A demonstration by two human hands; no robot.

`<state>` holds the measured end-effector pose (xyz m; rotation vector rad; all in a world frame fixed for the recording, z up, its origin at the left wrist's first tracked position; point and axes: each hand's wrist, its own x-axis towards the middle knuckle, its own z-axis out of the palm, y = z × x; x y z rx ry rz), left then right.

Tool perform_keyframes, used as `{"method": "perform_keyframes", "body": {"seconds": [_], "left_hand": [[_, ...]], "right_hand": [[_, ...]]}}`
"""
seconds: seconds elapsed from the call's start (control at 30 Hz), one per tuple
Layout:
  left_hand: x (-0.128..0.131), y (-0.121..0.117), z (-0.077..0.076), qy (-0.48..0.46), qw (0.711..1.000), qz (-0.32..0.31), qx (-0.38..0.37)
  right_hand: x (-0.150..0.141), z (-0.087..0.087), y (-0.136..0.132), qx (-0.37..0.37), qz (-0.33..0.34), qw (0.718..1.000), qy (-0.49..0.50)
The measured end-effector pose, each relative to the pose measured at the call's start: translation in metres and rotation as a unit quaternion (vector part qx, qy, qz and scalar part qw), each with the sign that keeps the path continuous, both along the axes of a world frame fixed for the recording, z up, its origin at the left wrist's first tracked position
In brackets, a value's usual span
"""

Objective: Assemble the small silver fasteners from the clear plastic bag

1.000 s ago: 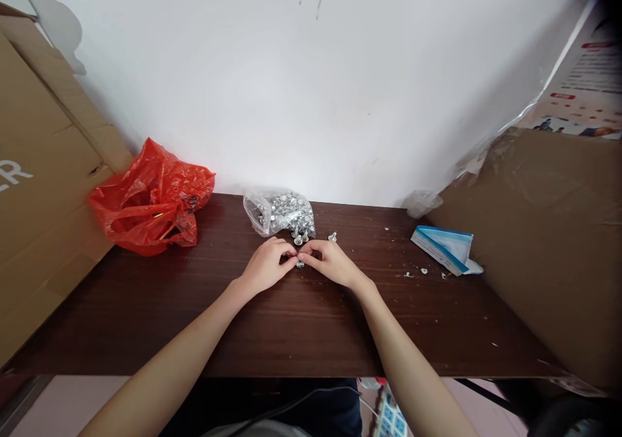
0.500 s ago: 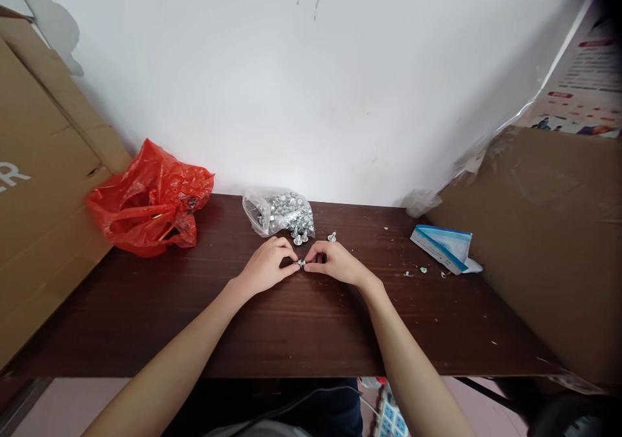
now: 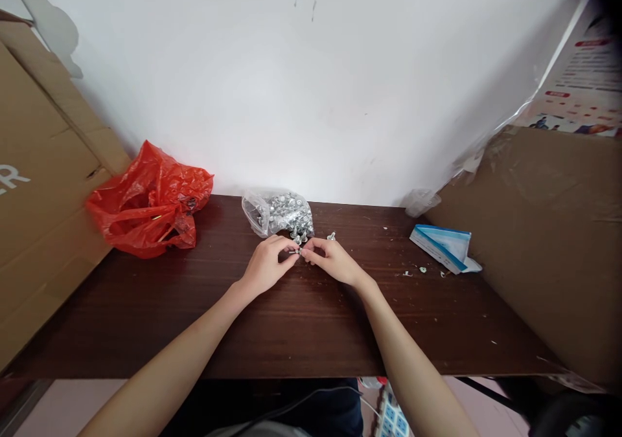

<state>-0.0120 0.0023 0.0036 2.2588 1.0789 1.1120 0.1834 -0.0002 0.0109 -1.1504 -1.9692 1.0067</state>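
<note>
Between my two hands, over the dark brown table (image 3: 291,333), is a small metal screw (image 3: 295,252) with a wide head. My left hand (image 3: 267,262) pinches it at the shank side with thumb and forefinger. The fingertips of my right hand (image 3: 333,258) close on its head side. Just beyond my fingers stand a few loose metal screws (image 3: 297,237), and another screw (image 3: 331,235) stands behind my right hand. A clear plastic bag (image 3: 257,212) full of the same kind of hardware lies against the wall, its mouth toward the left.
At the back left a red plastic bag (image 3: 146,204) leans by a cardboard box (image 3: 43,191). On the right lie a blue and white folded packet (image 3: 442,248) and small scraps (image 3: 422,270), beside another large cardboard box (image 3: 544,230). A white wall (image 3: 340,100) bounds the table's back.
Both hands have moved slightly away from me, toward the loose screws, with the small screw between them. It now shows its shank pointing left.
</note>
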Motion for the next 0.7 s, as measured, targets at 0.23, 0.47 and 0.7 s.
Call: {"method": "perform_keyframes", "body": {"seconds": [0.23, 0.47, 0.7], "left_hand": [[0.0026, -0.0016, 0.0081, -0.056, 0.998, 0.008, 0.026], [0.0032, 0.0011, 0.0066, -0.104, 0.994, 0.027, -0.007], [0.0036, 0.0015, 0.006, -0.129, 0.99, 0.01, -0.052]], "right_hand": [[-0.0072, 0.0022, -0.0038, -0.004, 0.035, 0.999, 0.036], [-0.006, 0.0045, -0.0048, 0.023, -0.004, 0.996, 0.083], [-0.006, 0.0054, -0.0048, 0.042, 0.008, 0.996, 0.082]]}}
